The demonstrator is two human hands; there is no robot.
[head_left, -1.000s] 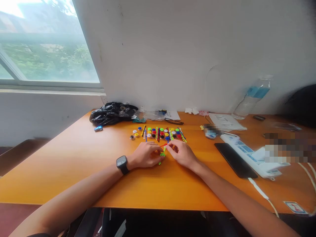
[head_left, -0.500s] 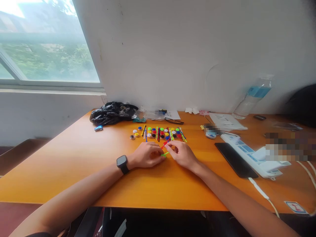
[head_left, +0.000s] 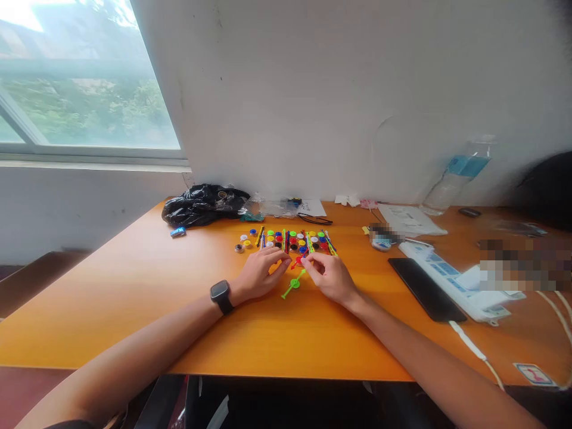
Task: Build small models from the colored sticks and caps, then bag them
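Green rod (head_left: 292, 285): slim and bright, with one small disc on its shaft. It lies slantwise on the orange table (head_left: 134, 298) between my hands. My left hand (head_left: 261, 271) is spread and grips nothing. My right hand (head_left: 329, 275) is curled, fingertips at a red piece (head_left: 298, 260); I cannot tell whether it grips. Rows of coloured caps (head_left: 286, 240) lie just beyond. Behind them are a white wall (head_left: 313, 89) and a window (head_left: 80, 89).

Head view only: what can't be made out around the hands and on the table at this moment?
- Right hand: its fingers cover the contact, so whether it pinches the red piece or the green stick is unclear.
- Left hand: fingertips are too small to show whether they touch the small coloured pieces.
- Pixelated patch: its contents are unreadable.
- Dark object: blurred and cut off by the right edge.
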